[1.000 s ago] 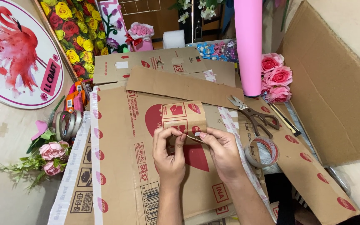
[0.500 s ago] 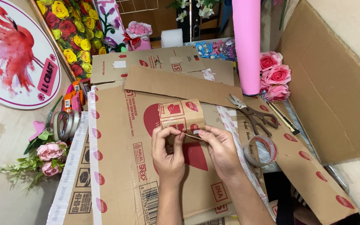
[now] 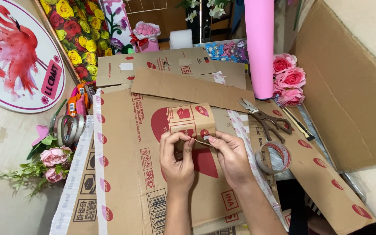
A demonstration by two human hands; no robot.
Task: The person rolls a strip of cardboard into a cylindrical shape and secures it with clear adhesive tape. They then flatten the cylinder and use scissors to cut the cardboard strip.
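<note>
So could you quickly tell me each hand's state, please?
Left hand: pinching the small cardboard piece.
Right hand: pinching its lower edge.

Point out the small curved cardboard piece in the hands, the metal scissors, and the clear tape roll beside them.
small curved cardboard piece [image 3: 191, 118], head view, printed upper face.
metal scissors [image 3: 270, 122], head view, handle loops.
clear tape roll [image 3: 273, 157], head view, front wall of the ring.
</note>
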